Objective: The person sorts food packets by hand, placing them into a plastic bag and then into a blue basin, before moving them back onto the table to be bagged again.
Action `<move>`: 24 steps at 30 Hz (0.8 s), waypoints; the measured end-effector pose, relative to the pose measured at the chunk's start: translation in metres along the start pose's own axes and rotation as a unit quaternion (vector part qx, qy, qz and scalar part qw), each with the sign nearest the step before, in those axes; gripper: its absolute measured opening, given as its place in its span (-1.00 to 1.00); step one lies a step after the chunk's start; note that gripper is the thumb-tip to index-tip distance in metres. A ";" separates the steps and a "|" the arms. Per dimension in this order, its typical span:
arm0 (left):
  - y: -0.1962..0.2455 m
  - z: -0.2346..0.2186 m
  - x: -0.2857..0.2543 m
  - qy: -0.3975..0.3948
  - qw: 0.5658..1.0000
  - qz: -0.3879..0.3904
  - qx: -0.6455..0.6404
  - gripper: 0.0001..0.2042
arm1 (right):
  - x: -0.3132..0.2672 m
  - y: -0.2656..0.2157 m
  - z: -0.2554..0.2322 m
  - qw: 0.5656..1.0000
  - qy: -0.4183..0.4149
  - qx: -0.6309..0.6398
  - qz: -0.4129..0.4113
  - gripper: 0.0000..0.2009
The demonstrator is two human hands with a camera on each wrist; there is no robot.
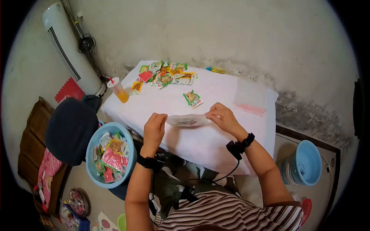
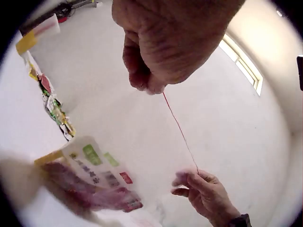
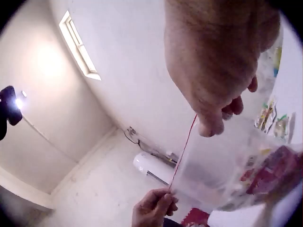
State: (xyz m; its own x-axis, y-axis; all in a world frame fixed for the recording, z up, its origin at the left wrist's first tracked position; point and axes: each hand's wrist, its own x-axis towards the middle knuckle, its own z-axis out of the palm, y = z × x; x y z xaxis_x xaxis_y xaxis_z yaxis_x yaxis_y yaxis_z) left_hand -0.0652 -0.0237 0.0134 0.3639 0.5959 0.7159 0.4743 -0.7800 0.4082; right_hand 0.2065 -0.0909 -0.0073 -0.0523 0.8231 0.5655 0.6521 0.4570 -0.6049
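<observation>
A bare, stained wall backs a table [image 1: 216, 138] draped in white cloth, the landmark here. Above its near edge the person holds a clear zip bag [image 1: 187, 121] stretched flat between both hands, with snack packets showing inside it. The left hand [image 1: 154, 129] pinches the bag's left end with curled fingers [image 2: 142, 78]; the right hand [image 1: 222, 116] pinches the right end the same way, fingers [image 3: 222, 116] closed on the red seal strip. In the wrist views that strip runs taut as a thin red line from one hand to the other.

At the table's far left corner lies a heap of snack packets [image 1: 165, 74], with a single green packet [image 1: 192, 98] nearer the middle. An orange drink cup [image 1: 118, 90] stands at the left edge. An empty clear bag [image 1: 250, 98] lies toward the right side. A blue basin [image 1: 95, 144] filled with more packets sits left of the table, and a stack of blue basins [image 1: 306, 163] right of it.
</observation>
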 end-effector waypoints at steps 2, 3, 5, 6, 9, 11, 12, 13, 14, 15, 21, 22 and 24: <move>0.001 -0.004 0.014 0.006 1.000 0.009 0.002 -0.92 | 0.012 0.006 -0.008 0.998 -0.018 0.061 0.015 -0.89; 0.001 -0.004 0.020 0.007 1.000 0.012 0.002 -0.92 | 0.018 0.005 -0.012 0.998 -0.015 0.059 0.013 -0.89; 0.002 -0.003 0.028 -0.018 0.999 -0.028 -0.028 -0.95 | 0.024 0.000 -0.021 0.975 -0.017 0.169 0.145 -0.88; -0.003 0.002 0.028 -0.019 0.999 -0.025 -0.028 -0.95 | 0.026 0.005 -0.022 0.966 -0.011 0.204 0.155 -0.87; -0.016 0.018 0.020 -0.051 0.980 -0.119 -0.148 -0.95 | 0.022 0.011 -0.024 0.941 -0.002 0.266 0.207 -0.87; -0.013 0.024 0.014 -0.097 0.955 -0.194 -0.201 -0.94 | 0.015 0.020 -0.021 0.935 0.001 0.282 0.217 -0.85; -0.013 0.027 0.010 -0.108 0.947 -0.203 -0.225 -0.94 | 0.010 0.024 -0.020 0.927 0.003 0.298 0.227 -0.83; -0.013 0.029 0.007 -0.110 0.946 -0.205 -0.225 -0.94 | 0.006 0.028 -0.018 0.927 0.003 0.298 0.230 -0.83; -0.013 0.030 0.004 -0.127 0.936 -0.220 -0.244 -0.94 | 0.002 0.030 -0.017 0.925 0.009 0.297 0.237 -0.84; -0.011 0.031 0.002 -0.142 0.925 -0.234 -0.263 -0.94 | -0.001 0.031 -0.017 0.923 0.014 0.297 0.243 -0.84; -0.008 0.031 0.002 -0.156 0.941 -0.205 -0.220 -0.93 | -0.006 0.030 -0.022 0.922 0.025 0.299 0.243 -0.84; -0.007 0.030 0.003 -0.156 0.941 -0.205 -0.220 -0.93 | -0.006 0.029 -0.023 0.922 0.025 0.300 0.242 -0.84; -0.002 0.027 0.004 -0.147 0.953 -0.184 -0.190 -0.92 | -0.007 0.025 -0.024 0.920 0.027 0.304 0.246 -0.85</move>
State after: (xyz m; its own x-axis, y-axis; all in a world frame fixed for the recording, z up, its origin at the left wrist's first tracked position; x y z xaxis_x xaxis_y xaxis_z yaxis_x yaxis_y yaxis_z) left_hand -0.0428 -0.0141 0.0002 0.4646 0.8268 0.3170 0.3091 -0.4870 0.8169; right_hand 0.2412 -0.0930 -0.0133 0.1854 0.9702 0.1558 0.0413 0.1507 -0.9877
